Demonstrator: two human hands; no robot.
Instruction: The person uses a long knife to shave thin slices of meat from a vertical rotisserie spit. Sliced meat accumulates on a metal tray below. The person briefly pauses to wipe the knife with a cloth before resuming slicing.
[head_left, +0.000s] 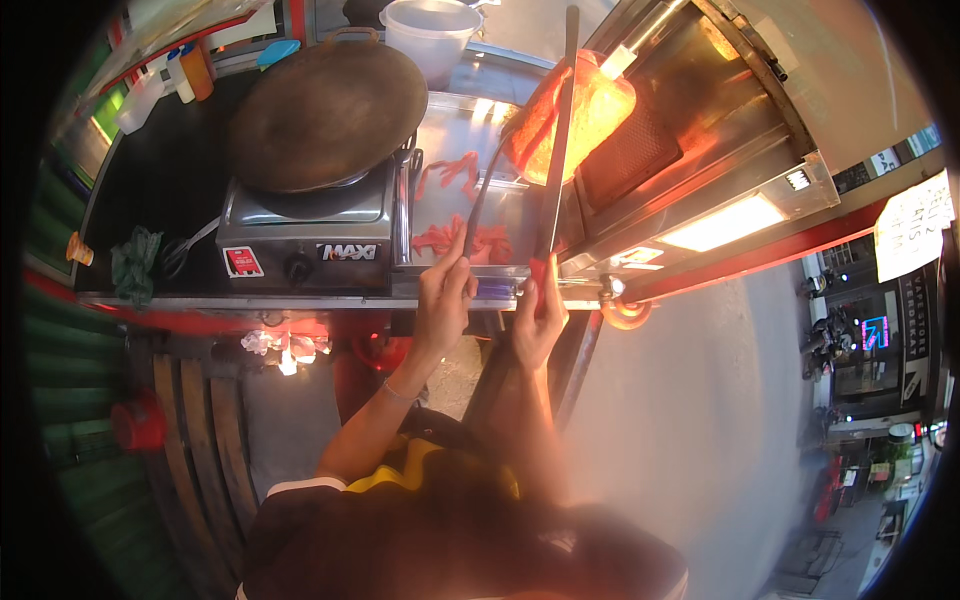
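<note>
My left hand grips a slim dark metal utensil, whose far end reaches the left side of the meat cone. Its tip is hard to make out. In my right hand is a long knife by its red handle, blade pointing away from me. The blade crosses in front of a glowing doner meat cone on a metal spit; contact cannot be told. A thin strip of meat hangs along the cone beside the blade. Below, shaved meat strips lie in two groups on a steel tray.
A large dark pan sits on a MAXI gas stove to the left. Nearby are a whisk, a green cloth, sauce bottles and a clear plastic bucket. The lit grill housing stands at right.
</note>
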